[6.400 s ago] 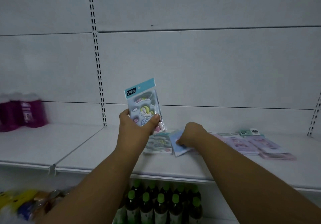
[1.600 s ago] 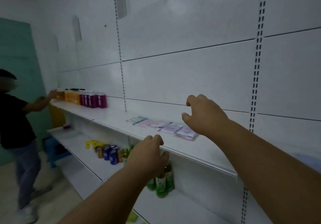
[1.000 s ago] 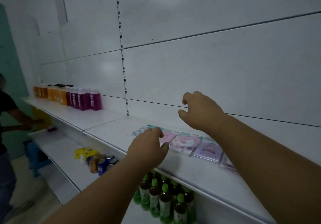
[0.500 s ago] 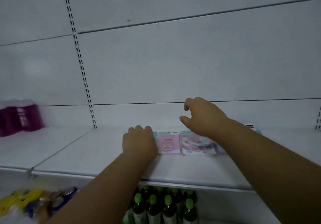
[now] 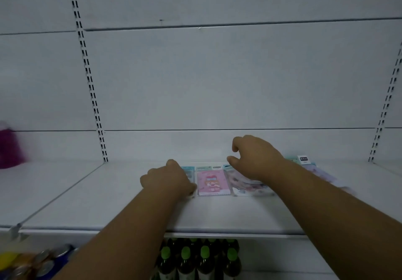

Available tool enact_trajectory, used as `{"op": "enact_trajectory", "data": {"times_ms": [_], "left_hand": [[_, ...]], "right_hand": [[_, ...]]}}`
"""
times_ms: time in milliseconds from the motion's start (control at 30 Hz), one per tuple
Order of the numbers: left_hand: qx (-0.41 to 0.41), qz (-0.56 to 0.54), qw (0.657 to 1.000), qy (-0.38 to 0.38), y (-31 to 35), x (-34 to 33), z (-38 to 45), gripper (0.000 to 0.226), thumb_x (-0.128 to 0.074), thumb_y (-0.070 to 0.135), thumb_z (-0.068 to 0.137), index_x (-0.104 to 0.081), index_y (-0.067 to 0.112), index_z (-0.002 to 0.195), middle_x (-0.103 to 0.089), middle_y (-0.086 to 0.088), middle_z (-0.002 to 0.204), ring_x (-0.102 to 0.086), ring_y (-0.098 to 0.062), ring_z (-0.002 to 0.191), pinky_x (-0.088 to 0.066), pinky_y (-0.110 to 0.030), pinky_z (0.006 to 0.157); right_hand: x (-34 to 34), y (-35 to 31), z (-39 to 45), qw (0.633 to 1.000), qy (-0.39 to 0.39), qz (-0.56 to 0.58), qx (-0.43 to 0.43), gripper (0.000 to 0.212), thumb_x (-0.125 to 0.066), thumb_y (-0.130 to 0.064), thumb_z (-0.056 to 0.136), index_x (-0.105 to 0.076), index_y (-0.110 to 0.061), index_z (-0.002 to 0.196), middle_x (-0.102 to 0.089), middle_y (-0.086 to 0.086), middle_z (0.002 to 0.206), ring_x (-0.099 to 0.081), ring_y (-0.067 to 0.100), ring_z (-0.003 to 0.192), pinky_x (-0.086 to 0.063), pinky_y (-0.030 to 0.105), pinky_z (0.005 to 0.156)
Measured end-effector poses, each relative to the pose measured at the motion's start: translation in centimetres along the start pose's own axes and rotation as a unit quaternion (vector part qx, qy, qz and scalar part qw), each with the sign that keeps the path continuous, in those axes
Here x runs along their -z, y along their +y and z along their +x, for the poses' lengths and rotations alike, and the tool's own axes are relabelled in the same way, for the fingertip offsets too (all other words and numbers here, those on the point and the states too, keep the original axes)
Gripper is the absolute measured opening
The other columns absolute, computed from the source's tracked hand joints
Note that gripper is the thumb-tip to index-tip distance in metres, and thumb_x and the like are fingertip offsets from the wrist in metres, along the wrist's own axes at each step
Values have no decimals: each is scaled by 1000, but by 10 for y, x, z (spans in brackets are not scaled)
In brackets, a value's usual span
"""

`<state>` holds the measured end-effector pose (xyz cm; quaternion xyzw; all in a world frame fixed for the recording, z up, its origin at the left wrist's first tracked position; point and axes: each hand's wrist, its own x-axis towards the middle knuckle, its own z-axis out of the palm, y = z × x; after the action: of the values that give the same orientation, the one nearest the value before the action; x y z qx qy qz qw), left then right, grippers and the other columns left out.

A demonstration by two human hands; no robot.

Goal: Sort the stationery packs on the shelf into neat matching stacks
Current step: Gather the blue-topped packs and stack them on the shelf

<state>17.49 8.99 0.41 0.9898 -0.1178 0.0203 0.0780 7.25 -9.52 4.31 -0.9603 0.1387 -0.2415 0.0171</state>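
Several flat stationery packs lie in a row on the white shelf [image 5: 108, 203]. My left hand [image 5: 167, 179] lies knuckles-up over the leftmost teal-topped pack [image 5: 188, 169], fingers curled on it, thumb at its right edge. Next to it sits a pink cartoon pack [image 5: 213, 183], then a pale pink-and-white pack [image 5: 250, 188]. My right hand [image 5: 254, 158] hovers over that pale pack with its fingers curled apart and nothing in them. More lilac packs [image 5: 317, 171] run off to the right, partly hidden by my right forearm.
Purple bottles [image 5: 9, 149] stand blurred on the shelf's far left. Green-capped bottles [image 5: 195, 262] fill the lower shelf under the packs, with cans [image 5: 43, 262] at lower left. Slotted uprights [image 5: 91, 88] divide the white back wall.
The view swung from the left aisle back to face the shelf. My left hand slid right onto the leftmost pack; my right hand stayed curled over the pale pack.
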Motion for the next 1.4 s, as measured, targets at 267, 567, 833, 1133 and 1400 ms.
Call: {"op": "enact_trajectory", "data": {"times_ms": [267, 567, 833, 1133, 1400], "left_hand": [[-1, -157, 982, 109, -9, 15, -1, 73, -80, 37, 68, -37, 17, 123, -46, -13, 116, -52, -33, 109, -48, -40, 87], [-57, -392, 904, 160, -19, 37, -6, 31, -66, 15, 79, -63, 17, 110, -71, -4, 102, -69, -23, 86, -59, -40, 76], [-153, -730, 666, -7, 3, 36, -52, 16, -61, 18, 94, -59, 28, 106, -77, -5, 90, -75, -26, 79, -60, -39, 62], [-156, -805, 565, -91, 42, 16, -73, 19, -59, 9, 93, -59, 20, 110, -76, -12, 97, -74, -36, 84, -60, -51, 66], [-204, -785, 569, -136, 149, 10, -130, 22, -61, 10, 92, -58, 21, 111, -74, -11, 104, -74, -34, 84, -59, -55, 74]], "right_hand": [[-12, 20, 7, 998, -31, -4, -51, 33, -54, -41, 88, -58, -15, 107, -61, 8, 106, -58, 27, 93, -48, 36, 80], [-39, 38, 0, 972, -175, -67, -139, 49, -42, -67, 78, -57, -24, 96, -64, 8, 114, -45, 34, 112, -39, 42, 89], [-31, 23, -1, 965, -77, 127, -217, 54, -78, -35, 66, -52, -16, 108, -47, 15, 119, -56, 30, 95, -44, 30, 70], [-1, 56, -37, 874, 139, 385, -261, 19, -66, -2, 76, -69, -21, 78, -72, 2, 77, -66, 17, 68, -55, 29, 63], [65, 153, -111, 817, 186, 454, -303, 21, -73, -2, 75, -69, -14, 92, -72, 6, 81, -63, 12, 60, -47, 22, 51]]}}
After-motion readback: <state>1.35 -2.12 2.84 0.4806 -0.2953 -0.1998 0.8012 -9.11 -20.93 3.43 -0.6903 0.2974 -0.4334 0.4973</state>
